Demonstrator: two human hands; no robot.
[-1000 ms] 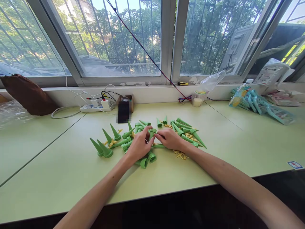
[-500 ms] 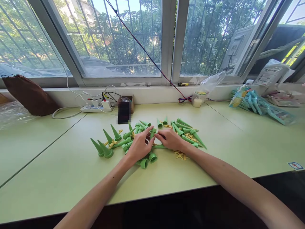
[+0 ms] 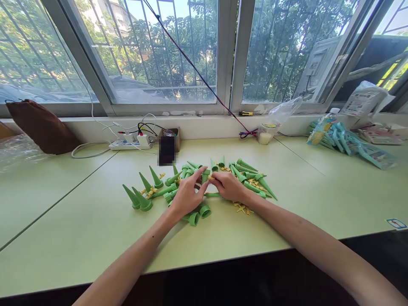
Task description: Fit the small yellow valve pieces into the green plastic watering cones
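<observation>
Between thumb and fingers, my left hand [image 3: 188,191] grips a green plastic plant watering spike [image 3: 205,175] by its wide collar. My right hand [image 3: 228,185] is closed in a pinch on a small yellow plastic piece [image 3: 211,178], held against the collar's side. Around both hands lie more green spikes [image 3: 266,185], several on their sides. To the left, a few spikes [image 3: 145,202] stand on their wide ends, points up. Loose yellow pieces [image 3: 242,208] are scattered by my right wrist, with others among the spikes.
A power strip [image 3: 130,144] with cables and a small cardboard box [image 3: 177,140] stand at the back of the table [image 3: 248,238]. A brown bag [image 3: 41,127] rests far left. A plastic cup [image 3: 265,134], a bottle [image 3: 323,127] and teal packages [image 3: 357,142] are at the back right.
The yellow piece in my right fingers now shows more clearly beside the spike's collar. My hands have barely moved, and the whole view has shifted slightly.
</observation>
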